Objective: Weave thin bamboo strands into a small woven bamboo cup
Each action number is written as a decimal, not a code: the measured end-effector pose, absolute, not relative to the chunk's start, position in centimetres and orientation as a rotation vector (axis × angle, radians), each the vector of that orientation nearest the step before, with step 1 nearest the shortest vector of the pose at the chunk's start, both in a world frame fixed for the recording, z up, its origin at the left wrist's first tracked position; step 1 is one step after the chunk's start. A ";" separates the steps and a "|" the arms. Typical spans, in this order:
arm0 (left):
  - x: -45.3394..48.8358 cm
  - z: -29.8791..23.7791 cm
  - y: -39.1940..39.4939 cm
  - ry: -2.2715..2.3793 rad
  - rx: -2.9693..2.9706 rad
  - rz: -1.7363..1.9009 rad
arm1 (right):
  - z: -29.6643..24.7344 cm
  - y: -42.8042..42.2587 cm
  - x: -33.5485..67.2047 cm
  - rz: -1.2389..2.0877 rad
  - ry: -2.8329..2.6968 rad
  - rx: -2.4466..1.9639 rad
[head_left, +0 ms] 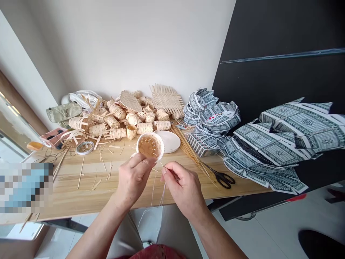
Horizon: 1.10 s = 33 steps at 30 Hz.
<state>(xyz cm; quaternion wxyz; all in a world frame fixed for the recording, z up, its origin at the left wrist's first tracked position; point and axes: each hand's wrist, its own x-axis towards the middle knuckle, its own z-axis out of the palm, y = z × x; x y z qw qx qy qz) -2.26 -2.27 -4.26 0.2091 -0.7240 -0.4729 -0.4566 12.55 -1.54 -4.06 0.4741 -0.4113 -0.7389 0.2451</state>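
My left hand is closed on a small round woven basket with a white rim, its opening turned toward me. Just right of it, my right hand pinches a thin needle or sliver with pale thread trailing down from it. Both hands hover above the front edge of the wooden table.
A heap of small woven bamboo baskets and a woven mat lie at the back. A white plate, bamboo sticks, black scissors, a tape roll and folded playing-card pieces fill the table.
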 end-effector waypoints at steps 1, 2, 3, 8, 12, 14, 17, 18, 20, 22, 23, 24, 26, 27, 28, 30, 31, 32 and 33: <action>-2.3 -4.3 -2.3 -1.316 -2.023 -1.268 | -4.1 -1.5 12.5 0.630 -1.789 -1.005; -2.2 -4.4 -2.4 -1.308 -2.043 -1.268 | -4.2 -1.5 12.4 0.665 -1.765 -1.000; -2.2 -4.5 -2.4 -1.298 -2.071 -1.271 | -4.2 -1.4 12.3 0.701 -1.740 -0.992; -2.7 -5.0 -2.2 -1.266 -2.172 -1.252 | -4.0 -1.0 12.5 0.904 -1.756 -1.009; -3.7 -4.9 -1.8 -1.262 -2.210 -1.164 | -2.5 -0.5 13.9 0.624 -1.841 -1.003; -3.8 -4.8 -1.7 -1.266 -2.240 -1.121 | -1.3 0.0 14.3 0.401 -1.913 -1.016; -3.6 -4.8 -1.8 -1.270 -2.292 -1.042 | 0.6 0.8 13.7 0.255 -2.204 -1.112; -3.4 -4.8 -1.8 -1.273 -2.303 -1.013 | 1.1 1.0 13.3 0.233 -2.307 -1.161; -3.2 -4.8 -1.9 -1.283 -2.318 -0.954 | 1.7 1.5 12.6 0.200 -2.462 -1.255; -3.1 -4.7 -2.0 -1.307 -2.334 -0.885 | 1.9 2.0 12.1 0.190 -2.525 -1.299; -3.2 -4.7 -2.1 -1.317 -2.342 -0.850 | 1.8 2.2 12.0 0.205 -2.536 -1.298; -3.2 -4.7 -2.1 -1.322 -2.350 -0.818 | 1.8 2.4 11.9 0.236 -2.544 -1.291; -3.3 -4.6 -2.3 -1.322 -2.368 -0.770 | 1.5 2.7 11.8 0.317 -2.557 -1.285; -3.4 -4.6 -2.3 -1.315 -2.382 -0.765 | 1.4 2.8 11.7 0.357 -2.554 -1.288; -3.4 -4.6 -2.4 -1.307 -2.401 -0.775 | 1.2 2.9 11.6 0.394 -2.541 -1.292; -3.4 -4.6 -2.5 -1.284 -2.446 -0.829 | 1.1 3.0 11.5 0.435 -2.477 -1.293; -3.4 -4.7 -2.6 -1.263 -2.471 -0.856 | 1.1 2.9 11.4 0.426 -2.420 -1.297; -3.4 -4.8 -2.6 -1.242 -2.497 -0.872 | 1.0 2.8 11.4 0.399 -2.349 -1.305; -3.4 -5.0 -2.5 -1.226 -2.522 -0.880 | 1.0 2.7 11.4 0.360 -2.275 -1.308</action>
